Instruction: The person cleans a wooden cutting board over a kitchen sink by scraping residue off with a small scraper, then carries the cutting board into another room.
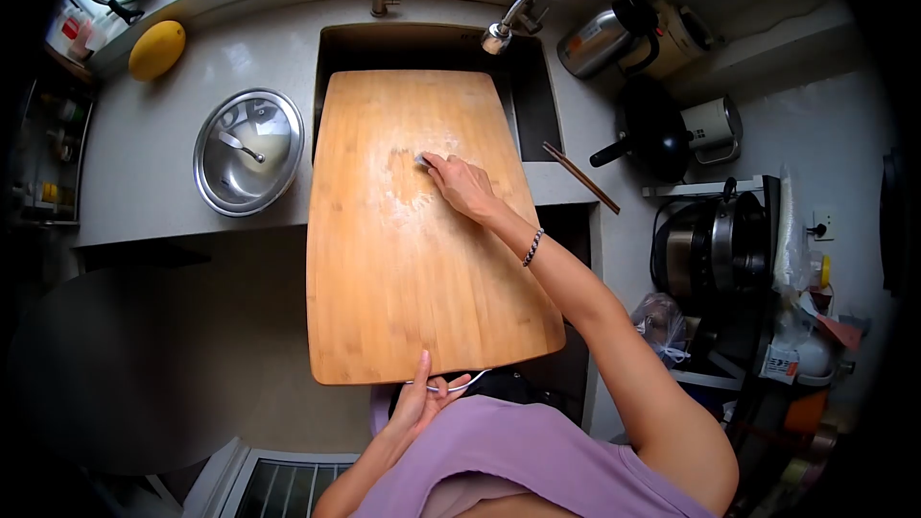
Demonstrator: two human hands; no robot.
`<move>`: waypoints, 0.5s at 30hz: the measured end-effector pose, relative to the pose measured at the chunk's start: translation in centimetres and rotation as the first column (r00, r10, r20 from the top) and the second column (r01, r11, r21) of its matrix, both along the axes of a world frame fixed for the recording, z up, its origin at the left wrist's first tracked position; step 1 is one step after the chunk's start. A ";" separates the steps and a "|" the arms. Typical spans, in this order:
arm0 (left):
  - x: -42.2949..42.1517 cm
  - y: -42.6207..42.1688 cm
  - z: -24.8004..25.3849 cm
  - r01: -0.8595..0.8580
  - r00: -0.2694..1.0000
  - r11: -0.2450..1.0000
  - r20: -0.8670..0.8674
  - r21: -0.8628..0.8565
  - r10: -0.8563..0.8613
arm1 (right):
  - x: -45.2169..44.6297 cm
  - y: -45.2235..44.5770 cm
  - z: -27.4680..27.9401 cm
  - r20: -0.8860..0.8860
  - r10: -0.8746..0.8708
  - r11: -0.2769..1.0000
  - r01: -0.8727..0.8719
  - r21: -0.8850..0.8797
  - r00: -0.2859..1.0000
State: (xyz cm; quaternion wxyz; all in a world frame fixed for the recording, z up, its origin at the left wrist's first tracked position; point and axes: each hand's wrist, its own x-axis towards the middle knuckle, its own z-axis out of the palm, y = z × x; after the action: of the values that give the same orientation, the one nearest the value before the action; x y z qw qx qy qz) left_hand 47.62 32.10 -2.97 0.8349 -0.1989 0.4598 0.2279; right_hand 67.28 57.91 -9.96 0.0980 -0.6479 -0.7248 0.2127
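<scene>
A large wooden cutting board (413, 297) lies across the sink, its near end jutting out over the counter edge toward my body. Whitish residue is smeared over its middle. My right hand (463, 186), with a braided bracelet at the wrist, presses a small greyish-white piece (421, 161) onto the board; most of it is hidden by my fingers. At the board's near edge, my left hand (423, 399) grips with the thumb on top and fingers below. A thin white cord (470, 383) runs by those fingers.
To the left stand a metal bowl with a glass lid (251, 153) and a yellow melon (156, 50). Behind the board is the sink (537, 96) with a faucet (497, 38). On the right are chopsticks (582, 177), a black pan (652, 129) and a steel kettle (600, 38).
</scene>
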 end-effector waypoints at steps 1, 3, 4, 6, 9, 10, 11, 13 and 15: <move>-0.2 -0.3 -0.8 -0.017 1.000 1.000 0.018 0.018 0.017 | -0.3 -0.3 -1.7 0.036 0.031 0.999 -0.033 0.038 0.999; -0.8 -0.2 -1.6 -0.067 0.996 0.997 0.049 -0.035 0.068 | -0.9 -1.0 -3.1 0.074 0.018 0.995 -0.026 0.099 0.997; -0.9 -0.3 -1.9 -0.070 0.997 0.997 0.035 -0.035 0.071 | -1.2 -1.2 -3.9 0.114 0.004 0.987 -0.022 0.158 0.994; -1.1 -0.8 -2.5 -0.106 0.994 0.983 -0.012 -0.152 0.105 | -1.4 -1.3 -4.6 0.170 -0.011 0.979 -0.024 0.202 0.985; -1.4 -1.6 -4.1 -0.131 0.989 0.973 -0.088 -0.190 0.116 | -1.4 -1.6 -5.4 0.197 -0.036 0.962 -0.019 0.271 0.980; -1.3 -1.8 -4.7 -0.125 0.985 0.981 -0.134 -0.149 0.105 | -1.4 -1.7 -5.6 0.204 -0.036 0.954 -0.027 0.299 0.978; -1.6 -2.0 -5.9 -0.130 0.988 0.980 -0.099 -0.147 0.117 | -1.4 -1.9 -5.8 0.213 -0.035 0.945 -0.037 0.325 0.976; -2.4 -2.4 -8.8 -0.132 0.991 0.981 -0.035 -0.140 0.129 | -1.3 -2.2 -7.2 0.190 -0.054 0.932 -0.018 0.362 0.980; -2.5 -2.3 -11.4 -0.130 0.992 0.980 -0.027 -0.152 0.127 | -1.4 -2.1 -7.9 0.168 -0.080 0.915 0.006 0.405 0.982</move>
State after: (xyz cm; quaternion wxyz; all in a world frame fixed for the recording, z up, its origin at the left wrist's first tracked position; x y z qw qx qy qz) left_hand 45.13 29.83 -14.32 0.7967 -0.2900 0.4693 0.2468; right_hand 65.91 55.78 -17.87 0.1673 -0.6464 -0.7444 -0.0030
